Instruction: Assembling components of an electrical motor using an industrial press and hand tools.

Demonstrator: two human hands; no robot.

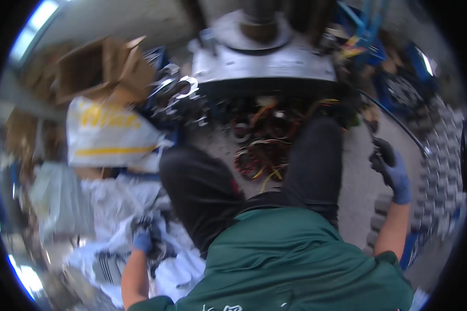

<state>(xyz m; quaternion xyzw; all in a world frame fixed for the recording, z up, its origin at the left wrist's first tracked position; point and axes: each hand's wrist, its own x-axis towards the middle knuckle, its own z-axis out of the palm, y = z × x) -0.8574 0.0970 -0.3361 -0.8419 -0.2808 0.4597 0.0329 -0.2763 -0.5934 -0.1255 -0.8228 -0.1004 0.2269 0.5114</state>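
My left hand point(142, 236), in a blue glove with dark fingers, reaches down at my left into a white plastic sack point(179, 272). Dark and grey parts lie around it there, too blurred to name, and its fingers are smeared. My right hand point(392, 168), in the same kind of glove, is held out at my right, beside a stack of grey metal pieces point(441, 160). Its dark fingers bend inward, but blur hides whether anything is in them. Between my knees lie several wire-wound rings point(249, 160) with red and yellow leads.
Ahead stands a machine with a thick metal plate point(264, 67) and a round column. At the left are an open cardboard box point(88, 70), a white and yellow bag point(109, 135) and shiny metal rings point(184, 88). A black hose point(397, 119) curves past on the right, near blue crates point(389, 85).
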